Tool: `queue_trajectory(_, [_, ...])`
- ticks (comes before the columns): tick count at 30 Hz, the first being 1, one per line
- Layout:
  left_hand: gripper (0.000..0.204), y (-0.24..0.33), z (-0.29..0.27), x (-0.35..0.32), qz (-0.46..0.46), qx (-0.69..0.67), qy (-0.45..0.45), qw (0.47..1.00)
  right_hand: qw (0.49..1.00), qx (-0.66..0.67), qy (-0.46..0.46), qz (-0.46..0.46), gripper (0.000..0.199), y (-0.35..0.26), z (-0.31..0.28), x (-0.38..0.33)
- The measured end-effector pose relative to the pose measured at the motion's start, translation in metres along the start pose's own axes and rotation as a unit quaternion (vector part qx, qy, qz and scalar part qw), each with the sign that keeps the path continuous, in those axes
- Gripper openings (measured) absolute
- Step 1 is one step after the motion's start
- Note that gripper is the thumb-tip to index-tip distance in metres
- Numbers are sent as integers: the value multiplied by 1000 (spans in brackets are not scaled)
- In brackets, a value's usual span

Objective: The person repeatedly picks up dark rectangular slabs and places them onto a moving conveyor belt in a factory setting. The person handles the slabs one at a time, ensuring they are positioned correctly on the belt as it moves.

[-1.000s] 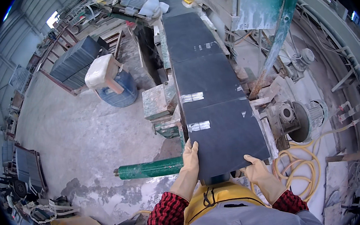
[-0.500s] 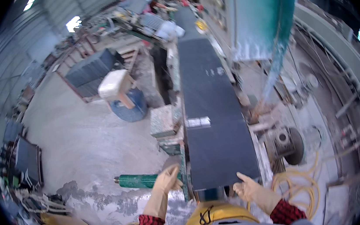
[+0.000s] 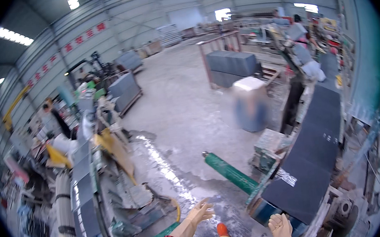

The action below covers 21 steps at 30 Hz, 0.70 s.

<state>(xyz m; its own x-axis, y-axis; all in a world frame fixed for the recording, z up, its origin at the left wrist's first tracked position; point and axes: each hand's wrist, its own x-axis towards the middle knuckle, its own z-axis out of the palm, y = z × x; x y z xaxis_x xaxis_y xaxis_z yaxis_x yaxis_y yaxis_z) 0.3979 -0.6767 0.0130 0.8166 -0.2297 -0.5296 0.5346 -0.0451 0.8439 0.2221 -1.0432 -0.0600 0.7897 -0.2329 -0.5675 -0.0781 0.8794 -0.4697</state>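
Note:
My left hand (image 3: 199, 212), in a pale glove with a red plaid sleeve, hangs open in the air over the wet concrete floor and holds nothing. My right hand (image 3: 280, 227), gloved too, is open just off the near end of the dark stone slabs (image 3: 312, 161) that lie in a row on a conveyor at the right. Neither hand touches the slabs. A green cylinder (image 3: 230, 173) lies on the floor between my left hand and the conveyor.
A blue drum with a white block on top (image 3: 251, 105) stands mid-floor. Stacked grey slabs (image 3: 231, 65) sit on a rack behind it. Clutter, slabs and machinery (image 3: 86, 189) line the left side, where a person (image 3: 58, 118) stands. A teal machine housing (image 3: 371, 81) rises at the right.
Both hands have come off the near end of the slab and now hang open. The view has swung up and left, from looking down the conveyor to across the hall.

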Motion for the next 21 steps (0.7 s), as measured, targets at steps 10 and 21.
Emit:
queue_trajectory(10, [63,-68,-198,-131,130,-175,357,908,968,-42,-187,162,37,122,41,4])
queue_trajectory(21, [39,-166,-423,-275,311,-3,654,690,949,-197,-141,200,38,263,148,-10])
